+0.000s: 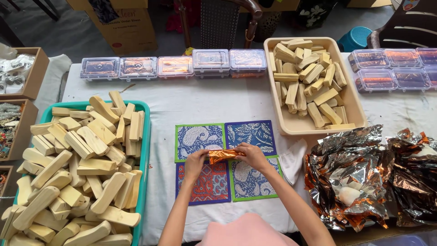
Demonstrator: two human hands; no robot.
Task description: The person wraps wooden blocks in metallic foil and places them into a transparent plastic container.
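Right now both hands meet over the four patterned cloth mats (226,159) at the middle of the counter (200,102). The left hand (195,160) and the right hand (251,155) each pinch one end of a small bar wrapped in copper foil (224,156), fingers closed tight on it, bar held level just above the mats. Looks like the foil ends are being folded or twisted shut. To do that well, I'd say keep the bar level, press the foil flat along its length, and fold both ends evenly so nothing tears or springs open.

Left of the mats sits a teal tray (144,136) heaped with pale wooden blocks (77,168), close to the left elbow. Beyond the mats and to the right, a beige tray (355,107) holds more blocks of the same kind. Just right of the mats lies a white cloth (291,159), and past it a crumpled heap of silver and copper foil sheets (359,173), within reach of the right hand. Along the far edge of the counter, beyond the mats, runs a row of clear lidded boxes (175,66), with more of them (393,68) beyond the foil heap. Nothing lies between the hands and the mats; the heaped teal tray is the tightest neighbour.
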